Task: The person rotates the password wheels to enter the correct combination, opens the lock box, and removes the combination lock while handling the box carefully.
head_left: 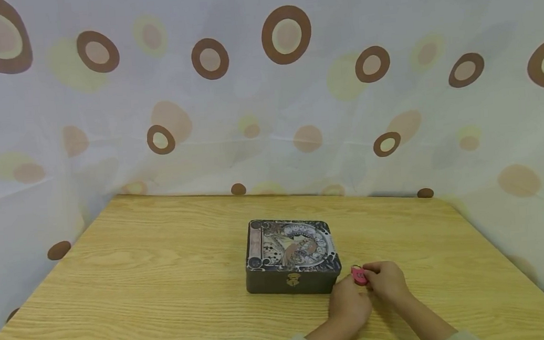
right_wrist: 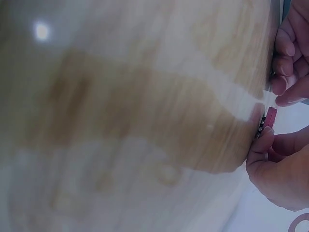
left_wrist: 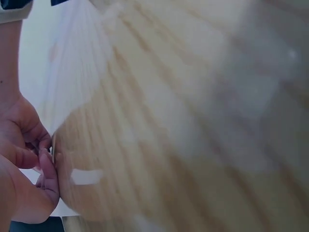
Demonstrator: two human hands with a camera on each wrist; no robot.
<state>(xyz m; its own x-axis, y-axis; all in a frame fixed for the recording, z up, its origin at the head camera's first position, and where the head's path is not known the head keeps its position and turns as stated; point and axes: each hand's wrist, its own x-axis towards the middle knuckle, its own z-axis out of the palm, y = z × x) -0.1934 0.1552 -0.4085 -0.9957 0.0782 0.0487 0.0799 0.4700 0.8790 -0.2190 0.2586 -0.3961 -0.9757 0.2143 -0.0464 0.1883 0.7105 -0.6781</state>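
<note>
A small pink padlock [head_left: 359, 275] with dark markings on its face lies between my two hands, right of the box. My right hand [head_left: 388, 283] pinches it between thumb and fingertips; the pink body [right_wrist: 271, 117] shows edge-on in the right wrist view. My left hand [head_left: 350, 304] is close by on the padlock's left, its fingers loosely bent near the box's front right corner. Nothing shows between the left fingertips in the right wrist view. The left wrist view shows both hands' fingertips close together, with the padlock mostly hidden. The dark decorated box [head_left: 289, 253] is closed.
A brass-coloured latch [head_left: 293, 279] sits on the box's front face. Both hands are low over the wood-grain table [head_left: 157, 283]. A pale curtain [head_left: 248, 103] with brown and yellow circles hangs behind the table and along its sides.
</note>
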